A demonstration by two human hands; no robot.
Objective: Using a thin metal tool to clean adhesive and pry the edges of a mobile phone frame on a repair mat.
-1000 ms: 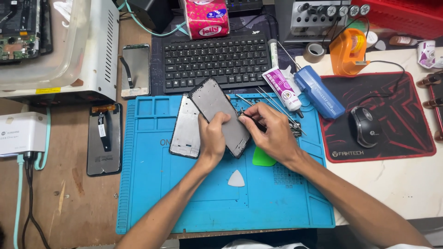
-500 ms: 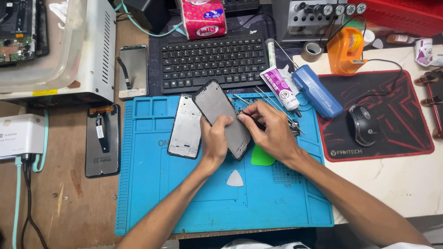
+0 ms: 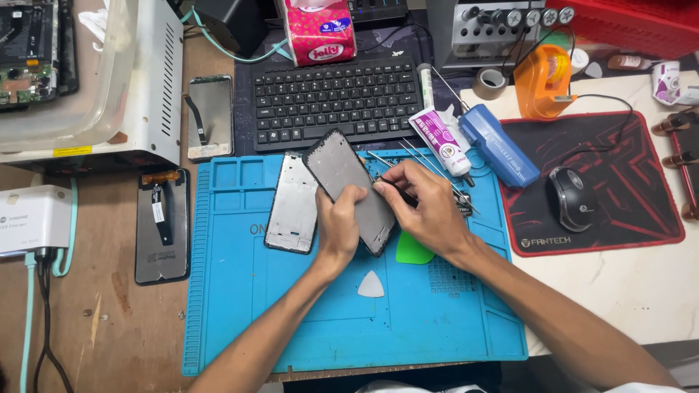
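Basically no change from half a second ago: same grip, same pose, only a slight camera shift. Left hand (image 3: 338,225) stays clamped on the dark phone frame (image 3: 349,191), thumb across its lower face, fingers wrapped behind. The frame is tilted, its top end toward 11 o'clock, held just above the blue work mat (image 3: 240,320) near the mat's upper middle. Right hand (image 3: 429,211) is pinched shut on black tweezers (image 3: 397,191), tips still at the frame's right edge, about 3 o'clock of it.

Silver mid-frame (image 3: 293,212) lies flat on the mat, just beside the held frame at 9 o'clock, unmoved. White triangular pick (image 3: 370,285) sits at 6 o'clock of the hands; green pick (image 3: 413,251) is partly under the right wrist. Both are where they were. Spare metal probes (image 3: 426,156) lie fanned at 1 o'clock, by the glue tube (image 3: 439,138). Keyboard (image 3: 335,98) is at 12 o'clock beyond the mat, mouse (image 3: 571,207) on its red-black pad well off at 3 o'clock.
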